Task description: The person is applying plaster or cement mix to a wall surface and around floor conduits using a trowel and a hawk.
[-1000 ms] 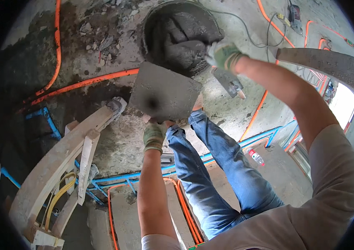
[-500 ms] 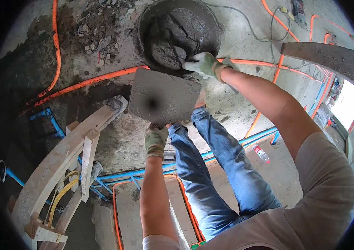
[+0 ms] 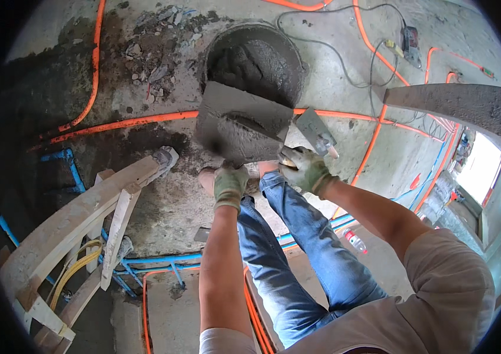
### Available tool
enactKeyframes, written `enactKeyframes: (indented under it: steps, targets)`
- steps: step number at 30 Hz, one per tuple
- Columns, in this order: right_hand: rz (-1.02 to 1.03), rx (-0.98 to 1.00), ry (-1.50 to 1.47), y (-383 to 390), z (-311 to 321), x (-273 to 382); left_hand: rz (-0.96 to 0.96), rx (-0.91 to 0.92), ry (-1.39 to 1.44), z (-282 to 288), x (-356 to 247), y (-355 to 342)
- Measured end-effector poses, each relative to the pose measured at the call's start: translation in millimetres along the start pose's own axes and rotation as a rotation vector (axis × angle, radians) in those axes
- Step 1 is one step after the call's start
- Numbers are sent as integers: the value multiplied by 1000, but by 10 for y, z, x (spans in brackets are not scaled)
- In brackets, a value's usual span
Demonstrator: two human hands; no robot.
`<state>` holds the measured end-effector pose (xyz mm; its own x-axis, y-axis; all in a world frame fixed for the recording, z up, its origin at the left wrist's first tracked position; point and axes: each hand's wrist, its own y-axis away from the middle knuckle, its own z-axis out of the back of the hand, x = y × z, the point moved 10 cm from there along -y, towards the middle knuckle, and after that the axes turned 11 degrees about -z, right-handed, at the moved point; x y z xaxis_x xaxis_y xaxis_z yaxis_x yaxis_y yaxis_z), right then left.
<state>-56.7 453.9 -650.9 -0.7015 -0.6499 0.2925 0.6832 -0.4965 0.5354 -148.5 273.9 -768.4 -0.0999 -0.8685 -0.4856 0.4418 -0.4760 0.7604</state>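
My gloved left hand point(image 3: 229, 183) grips the underside of a square mortar board point(image 3: 232, 103) coated with wet grey mortar. My gloved right hand point(image 3: 306, 168) is closed on a trowel handle point(image 3: 287, 158) at the board's right edge; its blade lies over the board amid the mortar. Just beyond the board stands a round bucket point(image 3: 280, 53) of wet mortar, partly hidden by it. A second trowel point(image 3: 315, 131) lies on the concrete floor to the right of the board. My jeans-clad legs are below my hands, with bare skin showing at the ankles.
At left stand a curved wooden frame point(image 3: 73, 224) and blue pipes point(image 3: 73, 171). Orange conduits point(image 3: 132, 121) cross the floor. Rubble point(image 3: 150, 76) lies beside the bucket. A dark curved beam point(image 3: 451, 97), cables point(image 3: 345, 41), a power tool point(image 3: 409, 41) and a plastic bottle point(image 3: 355, 241) are at right.
My right hand has left the bucket and moved down to the board's near right edge with the trowel. More mortar now shows on the board, which has shifted slightly up and right.
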Motion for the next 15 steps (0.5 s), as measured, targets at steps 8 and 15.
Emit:
enactKeyframes:
  steps: [8, 15]
  targets:
    - [-254, 77, 614, -1953, 343, -451, -41, -39, 66, -110, 316, 380]
    - [208, 587, 1239, -1577, -685, 48, 15, 79, 112, -218, 812, 416]
